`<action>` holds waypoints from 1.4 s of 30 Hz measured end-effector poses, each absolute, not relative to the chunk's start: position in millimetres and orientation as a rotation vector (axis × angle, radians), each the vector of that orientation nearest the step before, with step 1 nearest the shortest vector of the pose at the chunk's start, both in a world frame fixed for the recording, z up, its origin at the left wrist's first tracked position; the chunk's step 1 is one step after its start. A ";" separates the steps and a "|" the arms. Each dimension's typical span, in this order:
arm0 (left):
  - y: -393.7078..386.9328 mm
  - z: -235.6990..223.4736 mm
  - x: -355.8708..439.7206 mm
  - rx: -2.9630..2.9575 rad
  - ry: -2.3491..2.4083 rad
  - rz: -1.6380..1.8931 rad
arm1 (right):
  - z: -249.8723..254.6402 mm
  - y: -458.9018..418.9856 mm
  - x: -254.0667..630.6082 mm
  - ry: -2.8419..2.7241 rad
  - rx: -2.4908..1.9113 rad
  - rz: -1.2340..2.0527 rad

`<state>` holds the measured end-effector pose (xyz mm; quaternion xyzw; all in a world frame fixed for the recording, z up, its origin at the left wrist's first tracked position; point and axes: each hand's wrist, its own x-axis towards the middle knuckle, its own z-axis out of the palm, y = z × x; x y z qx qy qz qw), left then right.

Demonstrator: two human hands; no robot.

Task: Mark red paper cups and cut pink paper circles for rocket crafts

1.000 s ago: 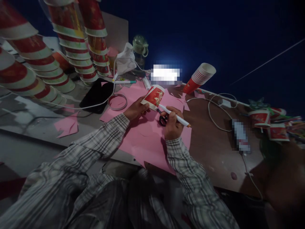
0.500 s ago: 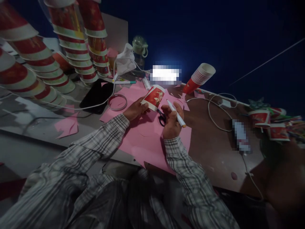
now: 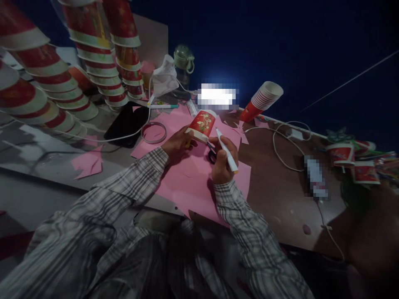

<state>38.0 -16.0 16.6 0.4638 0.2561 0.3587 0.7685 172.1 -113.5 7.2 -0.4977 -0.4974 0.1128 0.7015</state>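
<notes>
My left hand [image 3: 178, 143] grips a red paper cup [image 3: 203, 123] with a gold pattern, near its pale rim. The cup is tilted above sheets of pink paper [image 3: 183, 174]. A white marker [image 3: 227, 150] with an orange end sits in my right hand [image 3: 223, 164], closed round it like a pen, its tip pointing up and away from me beside the cup. Between my hands lie dark-handled scissors [image 3: 212, 153], partly hidden by the cup and my right fingers.
Tall stacks of red and white cups [image 3: 93, 54] rise at the left. Behind my hands are a tape ring [image 3: 153, 133], a phone [image 3: 127, 124], a water bottle [image 3: 183, 62] and a leaning cup stack [image 3: 262, 101]. A white cable [image 3: 274, 145] crosses the table at the right.
My left hand has turned the cup, so more of its gold pattern faces me. My right hand has shifted slightly left and down with the marker, which now stands steeper.
</notes>
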 end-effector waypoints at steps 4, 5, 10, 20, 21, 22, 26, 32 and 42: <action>-13.8 13.9 40.8 0.985 0.523 0.836 | 11.9 -116.3 173.3 -1.196 -1.063 0.219; -13.8 13.4 41.0 0.977 0.515 0.837 | 12.6 -116.6 173.1 -1.216 -1.050 0.229; -14.9 12.4 39.4 1.008 0.532 0.822 | 12.1 -116.1 172.5 -1.210 -1.098 0.304; -13.4 14.7 36.6 1.016 0.585 0.819 | 10.4 -114.6 174.7 -1.138 -1.144 0.373; -12.9 14.5 36.3 1.011 0.585 0.808 | 10.1 -114.1 175.0 -1.109 -1.151 0.367; -12.4 14.2 36.0 1.007 0.585 0.797 | 9.6 -113.5 175.5 -1.065 -1.152 0.359; -12.6 14.2 36.0 0.982 0.562 0.798 | 7.9 -112.6 176.6 -0.978 -1.096 0.378; -11.8 17.9 35.8 0.993 0.568 0.787 | 7.1 -109.8 178.4 -0.980 -1.062 0.401; -9.1 13.8 36.2 1.014 0.556 0.812 | 7.4 -108.4 178.6 -0.971 -1.102 0.405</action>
